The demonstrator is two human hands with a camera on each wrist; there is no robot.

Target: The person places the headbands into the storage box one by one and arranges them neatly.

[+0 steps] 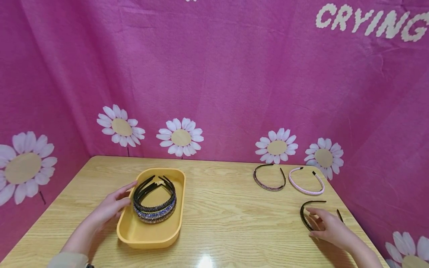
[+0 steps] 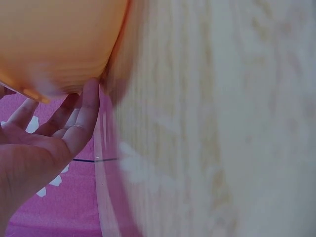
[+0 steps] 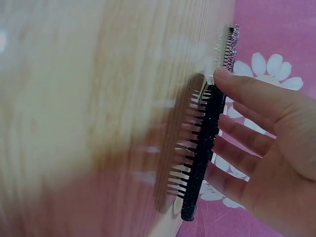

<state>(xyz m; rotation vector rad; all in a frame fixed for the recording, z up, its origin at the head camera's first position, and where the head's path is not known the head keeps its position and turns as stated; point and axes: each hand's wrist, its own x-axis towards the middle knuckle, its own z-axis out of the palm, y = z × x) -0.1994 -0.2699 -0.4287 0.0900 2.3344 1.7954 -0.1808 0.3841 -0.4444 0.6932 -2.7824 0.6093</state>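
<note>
A black toothed headband (image 1: pixel 304 217) with a sparkly surface lies at the table's right side. My right hand (image 1: pixel 330 227) is over it and hides part of its curve. In the right wrist view the thumb tip is at one end of the black headband (image 3: pixel 201 153), while the other fingers reach its near edge, loosely spread. My left hand (image 1: pixel 108 209) rests against the left side of a yellow tray (image 1: pixel 152 238). Its extended fingers (image 2: pixel 89 106) touch the tray's outer wall in the left wrist view. Several glittery headbands (image 1: pixel 155 214), black and blue-silver, lie stacked inside the tray.
Toward the back right are a purplish glitter headband (image 1: pixel 269 188) and a pink headband (image 1: pixel 306 192). The wooden table (image 1: pixel 221 208) meets a magenta cloth (image 1: pixel 228 82) with white daisies behind and at both sides.
</note>
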